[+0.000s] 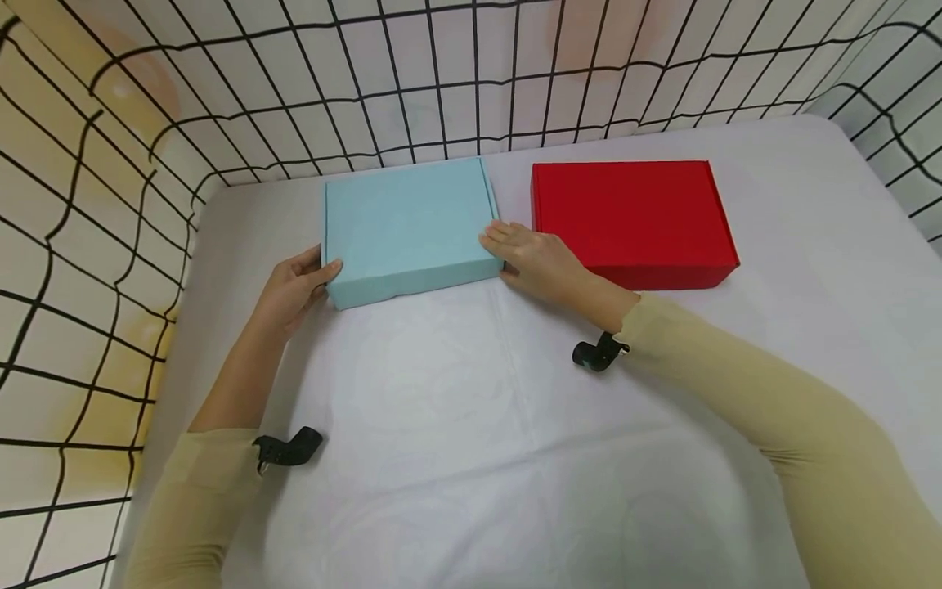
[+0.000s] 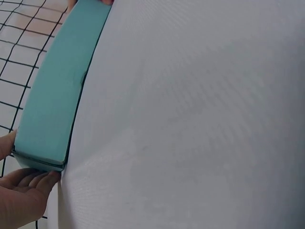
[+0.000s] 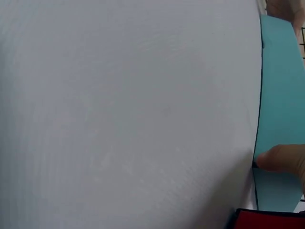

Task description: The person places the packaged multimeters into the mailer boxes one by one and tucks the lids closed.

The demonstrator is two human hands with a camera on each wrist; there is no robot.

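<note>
A closed light blue cardboard box (image 1: 408,221) lies on the white-covered table, its front face toward me. At its front left corner my left hand (image 1: 290,286) grips the box, thumb over the top edge and fingers along the left side, as the left wrist view also shows. My right hand (image 1: 540,262) holds the opposite end, fingers over the right edge of the lid. In the right wrist view the right thumb (image 3: 281,158) presses the front face (image 3: 281,95) near its lower edge. Just right of that hand sits a closed red box (image 1: 629,213).
Black wire grid panels (image 1: 441,82) stand along the back, left and right sides of the table. White cloth (image 1: 441,409) covers the tabletop, lightly creased. A small black camera (image 1: 290,447) hangs at the left wrist, another black camera (image 1: 598,353) at the right.
</note>
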